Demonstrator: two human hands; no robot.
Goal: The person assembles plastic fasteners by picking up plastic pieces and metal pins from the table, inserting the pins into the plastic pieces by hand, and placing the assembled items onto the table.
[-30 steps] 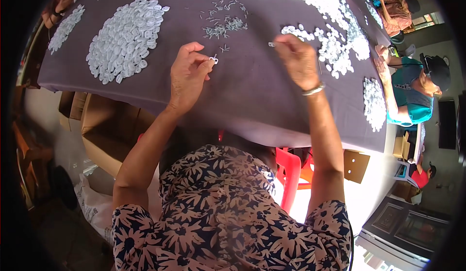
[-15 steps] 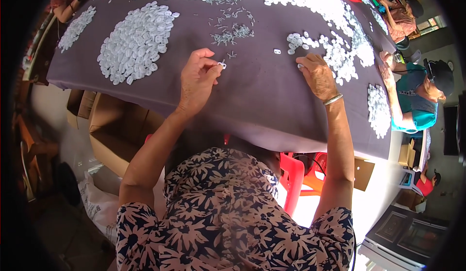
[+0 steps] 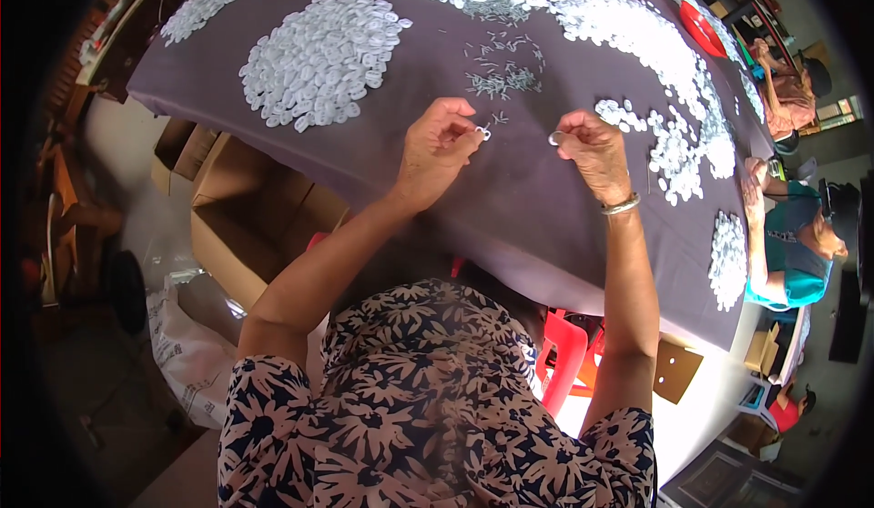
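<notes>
My left hand [image 3: 435, 155] is closed in a pinch over the purple-grey tablecloth [image 3: 510, 198]. At its fingertips is a small white plastic piece with an opening in it [image 3: 483, 133]. A short gap away on the right, my right hand [image 3: 594, 155] pinches another small white piece [image 3: 554, 138] between thumb and forefinger; the fingers cover part of it. Just beyond my left hand lie a few loose grey pins [image 3: 498, 118], and past them a scattered heap of similar pins [image 3: 505, 82]. Loose white pieces [image 3: 619, 115] lie beyond my right hand.
A large pile of white pieces [image 3: 319, 57] sits at left, with a long bank of them [image 3: 628, 30] across the far side. Red basins [image 3: 703, 30] stand far right. A co-worker in teal [image 3: 790, 244] sits at the right edge. An open cardboard box [image 3: 246, 208] is below left.
My view has turned, so the table appears shifted right. My right hand has come leftward with its white piece, narrowing the gap to my left hand, which keeps its pinch.
</notes>
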